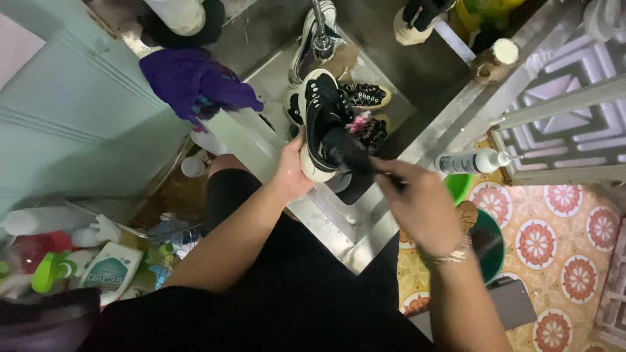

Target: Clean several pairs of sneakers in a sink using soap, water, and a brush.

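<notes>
Shoe [321, 124] washing is going on over a big metal sink [365, 218], which holds the black and white shoe above its middle. More shoes [365, 96] lie in the sink under the tap [321, 36], one with dots on it. A purple cloth [192, 81] hangs on the sink's left edge. On the right edge lies a white bottle [471, 161], over a floor with red flower tiles [554, 241]. The left hand [292, 171] is closed around the heel end of the shoe and tips it up. The right hand [420, 202] is closed on the thin handle of a dark brush [349, 151], and the brush head touches the side of the shoe. It looks like the scrubbing step, and the shoe is not rinsed yet. The next move seems to need a firm hold and short rubs along the white edge, and then a turn to reach the other side. The brush is blurry, so its bristles are hard to see. The far side of the shoe is hidden. I cannot tell if water runs from the tap. Bottles at the lower left are cut off.
</notes>
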